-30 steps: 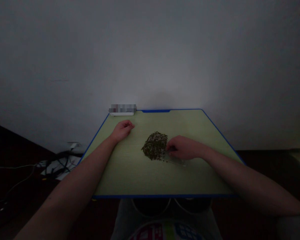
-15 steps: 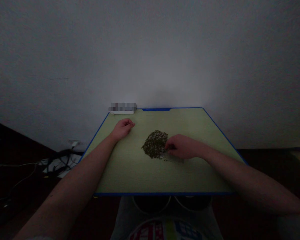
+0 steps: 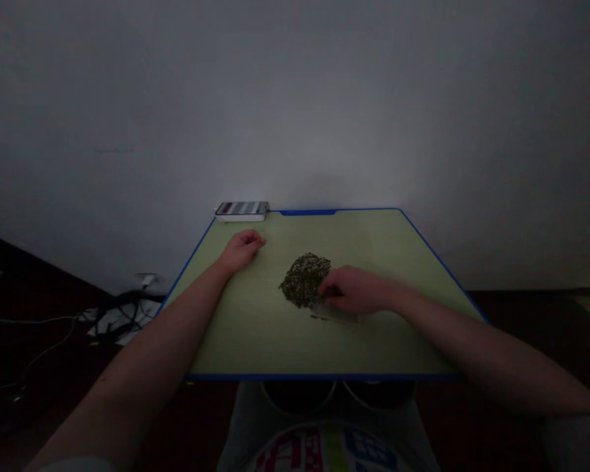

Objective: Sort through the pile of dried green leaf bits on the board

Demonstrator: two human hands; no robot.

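A loose heap of small dark greenish-brown grains [image 3: 305, 278] lies on the pale green tabletop [image 3: 255, 341], near its middle. At the heap's right edge is my right hand [image 3: 351, 288], its fingers pinched together on a clear flat plastic piece [image 3: 341, 317]. That piece shows below the hand and reaches the heap's lower right side; its exact kind is too dim to tell. My left hand [image 3: 240, 250] rests on the table left of the heap, apart from it, fingers curled in with nothing visible in them.
A phone [image 3: 242, 208] lies on a white box-like thing [image 3: 246, 217] at the table's back left corner. A blue rim edges the table, and a grey wall [image 3: 319, 98] stands behind. Dark cables [image 3: 120, 314] and a plug are down on the left.
My right hand has shifted slightly left with the clear plastic piece, over the heap's right edge. The left hand stays in place. The whole view has moved a little.
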